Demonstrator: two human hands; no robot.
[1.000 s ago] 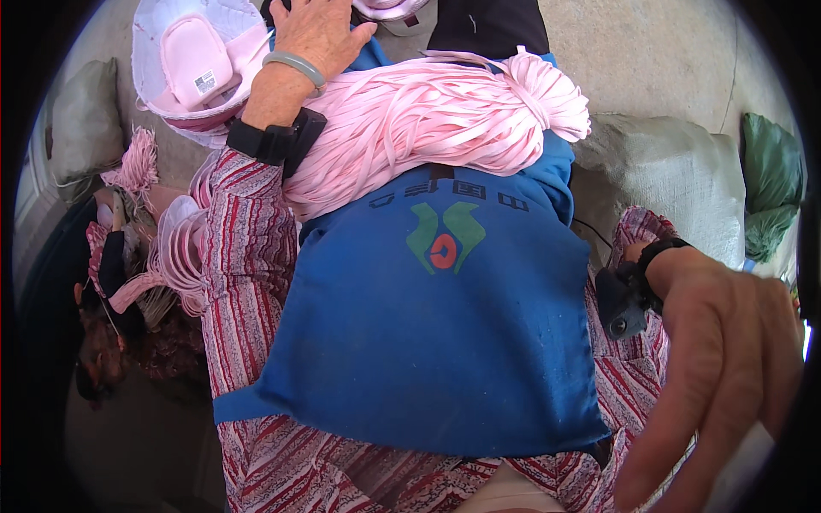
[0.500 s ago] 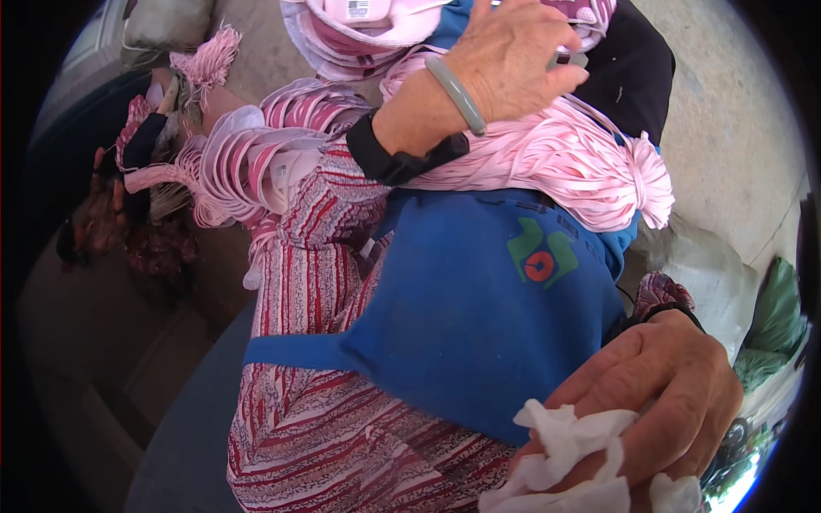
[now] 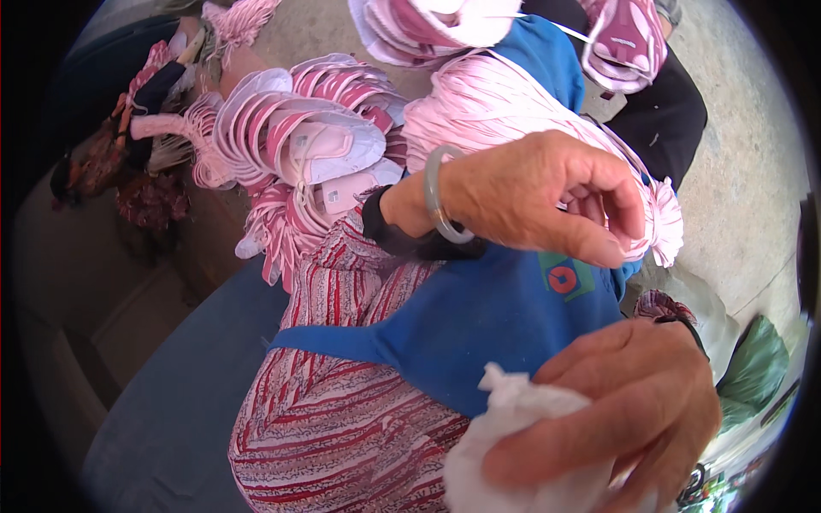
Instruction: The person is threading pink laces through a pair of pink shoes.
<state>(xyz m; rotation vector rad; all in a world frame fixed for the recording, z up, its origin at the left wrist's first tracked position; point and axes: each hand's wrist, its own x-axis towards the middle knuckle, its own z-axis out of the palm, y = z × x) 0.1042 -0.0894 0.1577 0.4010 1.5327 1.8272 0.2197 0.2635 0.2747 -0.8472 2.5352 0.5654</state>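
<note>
My right hand [image 3: 633, 402] is closed around a crumpled white tissue [image 3: 530, 436], low over the lap. My left hand [image 3: 556, 197], wearing a pale bangle [image 3: 436, 192], hovers over the blue apron [image 3: 462, 342] with its fingers loosely bent, the thumb apart and nothing in it. Just beyond it a thick bundle of pink laces [image 3: 487, 103] lies across the apron. To the left of that bundle, pink and white shoe uppers [image 3: 299, 137] lie in stacked rows. More shoe uppers [image 3: 445, 26] are bunched at the top, and a darker pink one [image 3: 624, 43] sits at top right.
Pink fringed strands [image 3: 239, 26] hang at the upper left, above a dark bin or tub edge [image 3: 94, 68]. A green bag [image 3: 757, 359] and a pale sack [image 3: 697, 308] lie at the right. Concrete floor [image 3: 744, 154] shows beyond the lap.
My left hand has come down from over the shoe uppers to above the apron, its fingers more bent. My right hand has shifted slightly left with the tissue. The view has moved a little.
</note>
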